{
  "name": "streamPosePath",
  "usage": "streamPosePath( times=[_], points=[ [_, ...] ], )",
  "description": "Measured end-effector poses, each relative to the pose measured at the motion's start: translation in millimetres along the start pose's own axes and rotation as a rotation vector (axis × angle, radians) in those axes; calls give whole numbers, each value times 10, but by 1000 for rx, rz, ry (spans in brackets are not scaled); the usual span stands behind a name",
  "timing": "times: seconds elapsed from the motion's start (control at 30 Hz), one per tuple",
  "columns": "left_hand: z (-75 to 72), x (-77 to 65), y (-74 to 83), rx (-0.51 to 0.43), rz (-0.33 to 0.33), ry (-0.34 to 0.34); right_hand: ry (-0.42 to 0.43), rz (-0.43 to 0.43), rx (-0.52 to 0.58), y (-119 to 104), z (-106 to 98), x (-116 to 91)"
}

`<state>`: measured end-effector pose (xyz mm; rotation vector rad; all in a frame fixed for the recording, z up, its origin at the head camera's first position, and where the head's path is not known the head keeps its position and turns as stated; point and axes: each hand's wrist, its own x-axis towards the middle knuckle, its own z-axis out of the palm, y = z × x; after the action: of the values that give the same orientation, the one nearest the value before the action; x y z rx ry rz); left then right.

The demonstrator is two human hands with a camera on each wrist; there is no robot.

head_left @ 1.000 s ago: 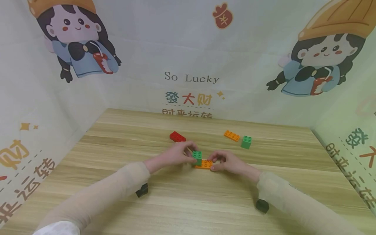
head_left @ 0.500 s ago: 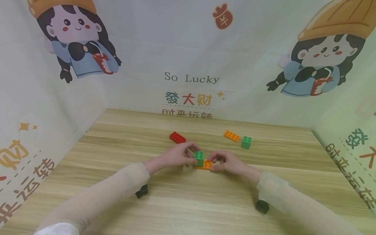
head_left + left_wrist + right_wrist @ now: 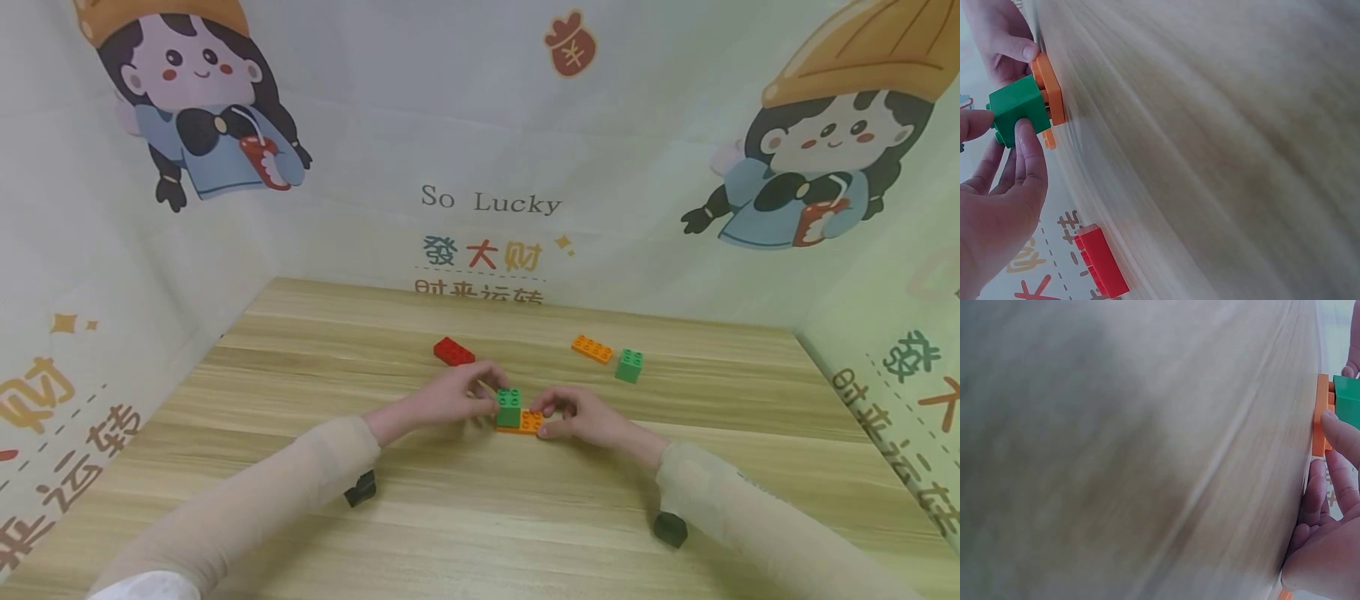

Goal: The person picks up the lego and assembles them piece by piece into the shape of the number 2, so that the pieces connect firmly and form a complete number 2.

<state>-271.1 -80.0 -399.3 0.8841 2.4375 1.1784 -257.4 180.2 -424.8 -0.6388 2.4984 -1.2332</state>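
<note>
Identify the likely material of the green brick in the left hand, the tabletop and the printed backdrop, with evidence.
Green brick: probably hard plastic, smooth, slightly glossy; crisp edges, moulded studs.
Tabletop: wood or wood-look laminate, satin-looking; streaked grain shows, but not the core.
Backdrop: seemingly thin fabric, matte; soft creases cross it, though plastic sheeting is possible.

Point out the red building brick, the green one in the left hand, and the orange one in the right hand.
Red building brick [image 3: 453, 351]: head view, on its studded top.
Held green brick [image 3: 1017, 102]: left wrist view, on its smooth side.
Held orange brick [image 3: 531, 421]: head view, on its uncovered studded end.
</note>
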Motion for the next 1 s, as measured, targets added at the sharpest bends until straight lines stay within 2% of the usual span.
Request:
streamPosePath(
  times=[1.0],
  points=[
    [-47, 26, 24, 76, 52, -24, 6, -20, 5, 3, 12, 4]
  ],
)
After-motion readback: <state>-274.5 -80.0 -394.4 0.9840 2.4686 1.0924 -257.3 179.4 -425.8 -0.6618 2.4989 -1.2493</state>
